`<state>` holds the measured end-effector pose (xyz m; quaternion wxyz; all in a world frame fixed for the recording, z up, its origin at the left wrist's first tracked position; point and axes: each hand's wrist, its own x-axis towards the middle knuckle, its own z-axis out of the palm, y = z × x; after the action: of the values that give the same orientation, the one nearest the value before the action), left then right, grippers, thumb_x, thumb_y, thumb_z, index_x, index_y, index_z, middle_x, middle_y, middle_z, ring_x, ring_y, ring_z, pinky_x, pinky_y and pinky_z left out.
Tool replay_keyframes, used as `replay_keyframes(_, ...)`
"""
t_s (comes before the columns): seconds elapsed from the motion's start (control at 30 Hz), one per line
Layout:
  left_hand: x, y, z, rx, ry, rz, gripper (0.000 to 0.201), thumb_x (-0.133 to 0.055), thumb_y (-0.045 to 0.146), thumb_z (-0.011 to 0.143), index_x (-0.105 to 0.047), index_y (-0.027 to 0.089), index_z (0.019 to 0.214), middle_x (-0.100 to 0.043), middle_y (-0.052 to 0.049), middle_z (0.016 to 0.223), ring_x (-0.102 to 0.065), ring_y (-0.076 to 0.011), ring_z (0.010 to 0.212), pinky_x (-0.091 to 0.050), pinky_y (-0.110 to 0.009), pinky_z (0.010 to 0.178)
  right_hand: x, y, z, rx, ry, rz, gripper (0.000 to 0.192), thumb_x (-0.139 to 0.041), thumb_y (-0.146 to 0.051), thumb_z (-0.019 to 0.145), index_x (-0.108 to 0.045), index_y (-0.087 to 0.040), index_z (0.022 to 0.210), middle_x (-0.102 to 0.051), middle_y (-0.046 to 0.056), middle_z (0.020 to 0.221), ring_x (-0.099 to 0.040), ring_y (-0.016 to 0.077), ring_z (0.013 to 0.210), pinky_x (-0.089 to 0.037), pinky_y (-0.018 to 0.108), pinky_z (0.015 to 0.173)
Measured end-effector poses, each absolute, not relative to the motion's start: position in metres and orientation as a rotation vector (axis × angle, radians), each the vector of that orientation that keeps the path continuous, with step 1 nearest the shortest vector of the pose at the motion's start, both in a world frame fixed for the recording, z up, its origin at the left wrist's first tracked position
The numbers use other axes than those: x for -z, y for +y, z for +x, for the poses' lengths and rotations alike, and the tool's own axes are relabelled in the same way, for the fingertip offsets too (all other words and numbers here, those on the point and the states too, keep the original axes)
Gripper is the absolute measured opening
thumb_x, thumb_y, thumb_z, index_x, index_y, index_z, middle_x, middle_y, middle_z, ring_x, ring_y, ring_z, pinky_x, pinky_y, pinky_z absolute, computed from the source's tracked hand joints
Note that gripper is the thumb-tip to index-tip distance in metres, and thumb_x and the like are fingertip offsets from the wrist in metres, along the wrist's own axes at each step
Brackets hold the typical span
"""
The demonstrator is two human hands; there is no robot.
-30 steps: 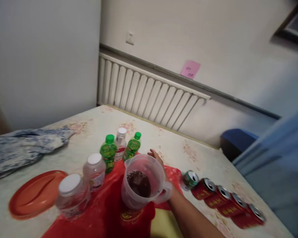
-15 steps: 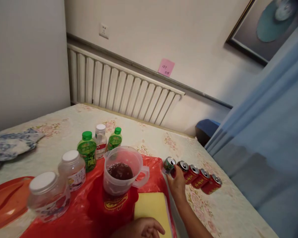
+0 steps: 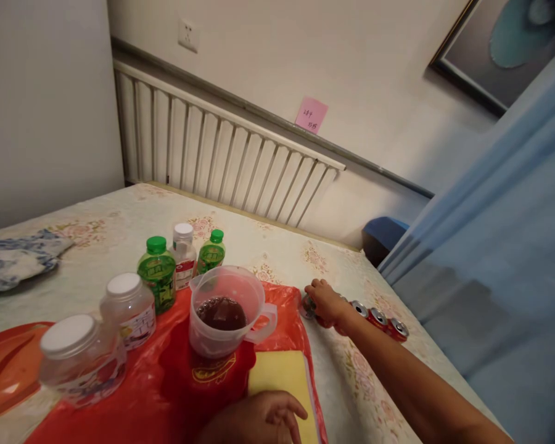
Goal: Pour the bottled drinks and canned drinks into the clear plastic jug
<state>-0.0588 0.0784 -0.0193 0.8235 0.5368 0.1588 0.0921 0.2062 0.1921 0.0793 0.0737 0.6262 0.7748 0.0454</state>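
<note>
The green can (image 3: 308, 306) is at the left end of the can row, just beside the edge of the red sheet (image 3: 280, 295). The right hand (image 3: 324, 302) reaches over it from above, fingers bent downward; the hand hides the contact, so whether they have closed on the can cannot be told. Status, by judgement: reach complete, grip unconfirmed, no lift apparent. The red cans (image 3: 378, 319) continue the row to the right; those nearest the hand are partly hidden by it. Dark openings in the visible tops indicate that these cans are opened. The left hand (image 3: 266, 414) is over the yellow book (image 3: 282, 370), fingers loosely curled and apart, with nothing visible in them; contact with the book cannot be determined. The jug (image 3: 208, 341) stands upright on the red mat (image 3: 176, 364), partly filled with dark liquid (image 3: 222, 313); neither hand touches it. Beyond it, the green bottles (image 3: 156, 274) and the jars (image 3: 127, 308) are upright and capped; no opening step is done on them.
</note>
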Motion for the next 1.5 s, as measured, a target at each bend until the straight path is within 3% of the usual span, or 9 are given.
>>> replay_keyframes(0.17,0.035,0.076,-0.051,-0.313,0.342,1.046,0.054,-0.071,0.027,0.062,-0.059,0.018,0.113,-0.064,-0.003,0.091,-0.061,-0.0136,0.066,-0.048,-0.032,0.069,-0.097,0.159,0.199,-0.114,2.353,1.993,0.042,-0.069,-0.013,0.065,-0.064,-0.018,0.106,-0.056,0.009,0.106,-0.051,0.0244,0.098,-0.042,0.029,0.078)
replay_keyframes(0.33,0.038,0.075,-0.044,-0.634,0.404,0.812,0.071,-0.071,0.047,0.076,-0.041,0.025,0.136,-0.044,-0.016,0.138,-0.064,-0.0254,0.102,-0.050,-0.042,0.085,-0.116,0.107,0.175,0.253,2.563,2.112,0.041,-0.071,-0.020,0.066,-0.064,-0.020,0.107,-0.055,0.004,0.097,-0.054,0.0202,0.088,-0.043,0.030,0.080)
replay_keyframes(0.43,0.030,0.074,-0.045,-0.691,0.367,0.747,0.070,-0.071,0.049,0.079,-0.040,0.030,0.138,-0.033,-0.015,0.151,-0.059,-0.0273,0.114,-0.048,-0.042,0.090,-0.121,0.079,0.156,0.431,2.648,2.162,0.044,-0.070,-0.019,0.066,-0.063,-0.021,0.109,-0.057,0.004,0.097,-0.055,0.0199,0.086,-0.045,0.030,0.078)
replay_keyframes(0.57,0.025,0.072,-0.045,-0.685,0.190,0.679,0.058,-0.072,0.042,0.081,-0.049,0.026,0.133,-0.049,-0.015,0.141,-0.059,-0.0276,0.114,-0.048,-0.041,0.088,-0.118,0.054,0.137,0.516,2.702,2.258,0.046,-0.070,-0.019,0.066,-0.060,-0.021,0.111,-0.059,0.004,0.099,-0.057,0.0218,0.090,-0.046,0.033,0.080)
replay_keyframes(0.8,0.038,0.072,-0.039,-0.704,0.129,0.584,0.040,-0.069,0.034,0.086,-0.059,0.020,0.122,-0.066,-0.011,0.109,-0.069,-0.0208,0.086,-0.051,-0.035,0.076,-0.102,0.033,0.117,0.530,2.736,2.574,0.044,-0.069,-0.025,0.068,-0.061,-0.019,0.110,-0.063,0.008,0.105,-0.060,0.0268,0.100,-0.048,0.039,0.088)
replay_keyframes(0.97,0.042,0.077,-0.041,-0.702,0.005,0.550,0.041,-0.068,0.037,0.087,-0.059,0.018,0.122,-0.067,-0.011,0.106,-0.068,-0.0218,0.087,-0.052,-0.036,0.077,-0.070,0.027,0.105,1.055,2.734,2.978,0.079,-0.075,-0.028,0.058,-0.050,-0.018,0.132,-0.058,0.012,0.134,-0.054,0.0307,0.125,-0.045,0.040,0.104)
replay_keyframes(1.07,0.040,0.076,-0.043,-0.713,-0.021,0.541,0.040,-0.068,0.035,0.087,-0.059,0.018,0.123,-0.067,-0.013,0.110,-0.067,-0.0218,0.089,-0.052,-0.038,0.079,-0.046,0.023,0.094,1.260,2.594,3.157,0.075,-0.075,-0.026,0.054,-0.055,-0.017,0.126,-0.066,0.012,0.124,-0.060,0.0321,0.117,-0.049,0.042,0.100)
replay_keyframes(1.2,0.036,0.075,-0.046,-0.722,-0.047,0.551,0.037,-0.066,0.035,0.088,-0.061,0.018,0.119,-0.067,-0.014,0.111,-0.066,-0.0213,0.089,-0.052,-0.038,0.080,-0.040,0.022,0.082,1.107,2.453,3.243,0.061,-0.078,-0.025,0.051,-0.064,-0.015,0.110,-0.073,0.012,0.105,-0.066,0.0335,0.103,-0.052,0.045,0.095)
replay_keyframes(1.5,0.036,0.078,-0.052,-0.687,0.125,0.627,0.042,-0.065,0.035,0.088,-0.059,0.017,0.126,-0.068,-0.015,0.112,-0.066,-0.0213,0.091,-0.049,-0.034,0.079,-0.124,0.061,0.094,0.606,2.881,2.763,0.066,-0.074,-0.022,0.061,-0.058,-0.018,0.124,-0.066,0.009,0.122,-0.061,0.0301,0.113,-0.047,0.043,0.101)
